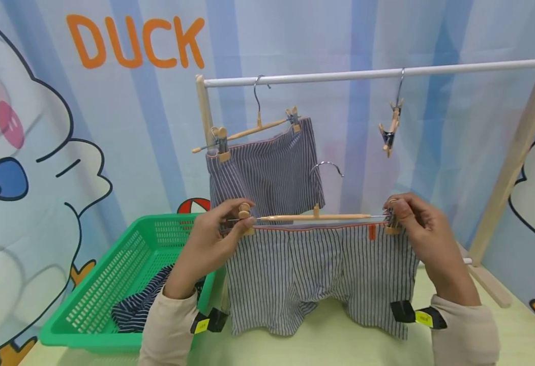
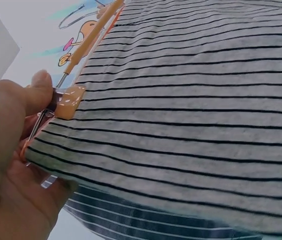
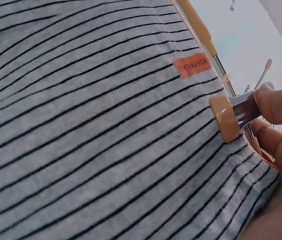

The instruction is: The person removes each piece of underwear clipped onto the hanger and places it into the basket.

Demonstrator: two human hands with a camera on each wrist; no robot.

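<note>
Grey boxer shorts (image 1: 295, 274) with dark stripes hang by their waistband from a wooden clip hanger (image 1: 315, 217), whose metal hook points up. At one end of the bar, my left hand (image 1: 212, 239) pinches a clip (image 2: 70, 102) between thumb and fingers. My right hand (image 1: 425, 229) pinches the opposite clip (image 3: 225, 120), near a small orange label (image 3: 193, 66). Both clip pads lie over the front of the waistband. Fingers behind the cloth are partly hidden.
Behind, a rack with a white rod (image 1: 331, 76) carries dark striped shorts (image 1: 267, 173) on a clip hanger and a hanger without clothing (image 1: 391, 127). At left, a green basket (image 1: 89, 340) holds a navy striped garment (image 1: 135, 310). A wooden post (image 1: 514, 162) stands right.
</note>
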